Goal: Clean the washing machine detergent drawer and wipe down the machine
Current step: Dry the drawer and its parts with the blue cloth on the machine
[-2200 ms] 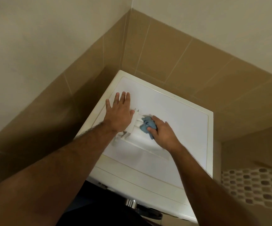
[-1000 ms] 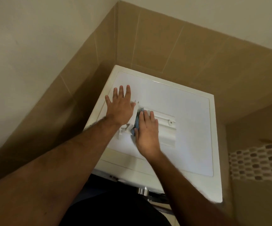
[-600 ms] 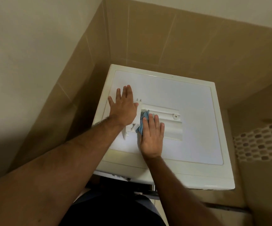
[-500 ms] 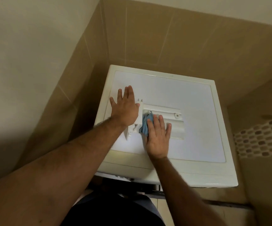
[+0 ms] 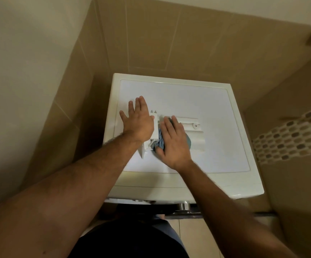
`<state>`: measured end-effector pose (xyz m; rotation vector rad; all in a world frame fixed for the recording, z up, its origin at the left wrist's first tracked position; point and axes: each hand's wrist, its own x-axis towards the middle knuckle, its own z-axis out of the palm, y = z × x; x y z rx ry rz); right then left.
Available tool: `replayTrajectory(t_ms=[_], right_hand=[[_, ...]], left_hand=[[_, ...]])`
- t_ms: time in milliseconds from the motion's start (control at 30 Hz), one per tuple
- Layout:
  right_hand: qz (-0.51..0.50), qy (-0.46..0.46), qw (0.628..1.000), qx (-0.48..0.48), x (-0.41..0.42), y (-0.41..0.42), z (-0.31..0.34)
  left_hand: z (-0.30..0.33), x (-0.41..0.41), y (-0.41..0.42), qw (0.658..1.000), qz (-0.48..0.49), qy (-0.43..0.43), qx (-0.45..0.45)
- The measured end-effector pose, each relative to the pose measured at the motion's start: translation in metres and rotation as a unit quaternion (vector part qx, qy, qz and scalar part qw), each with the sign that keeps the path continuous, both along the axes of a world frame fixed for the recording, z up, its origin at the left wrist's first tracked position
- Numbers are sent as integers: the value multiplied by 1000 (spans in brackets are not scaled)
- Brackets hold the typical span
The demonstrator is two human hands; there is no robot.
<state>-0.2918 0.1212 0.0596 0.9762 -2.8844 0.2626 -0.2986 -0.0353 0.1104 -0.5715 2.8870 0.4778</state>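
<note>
Room: a tight corner, tan tiled walls (image 5: 151,34) on the lower part, plain pale wall above; a band of small mosaic tiles (image 5: 290,138) on the right.
Surface: flat white top of the washing machine (image 5: 216,112), pushed into the corner, its lid panel bare apart from the items below.
Detergent drawer (image 5: 193,131): white, lying on the machine top near its left half, long side running left to right.
Cloth (image 5: 161,140): blue, bunched on the drawer, mostly covered by the right hand; an edge shows at each side of the palm.
Left hand (image 5: 137,121): flat, fingers extended and together, palm pressed down at the drawer's left end.
Right hand (image 5: 173,140): flat, fingers extended, pressing the cloth onto the drawer.
Arms: both reach forward from the person standing at the machine's front edge.
</note>
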Motion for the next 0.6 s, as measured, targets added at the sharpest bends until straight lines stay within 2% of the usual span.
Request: replayTrajectory(t_ms=[100,167,333,600], right_hand=[[53,21,998,-23,-7,11,-12],[81,43,996,-2,-14,22,-14],[55,61,995,58,-23,46,-18],[48,89,995,10,-39,99,-29]], left_hand=[[-1,0,-1,1000,-1,-2,3],[0,0,-1,1000,-2,-3,5],[3,-1,-2,1000,-8,-12,1],[5,-1,-2,1000,-15,-23,-15]])
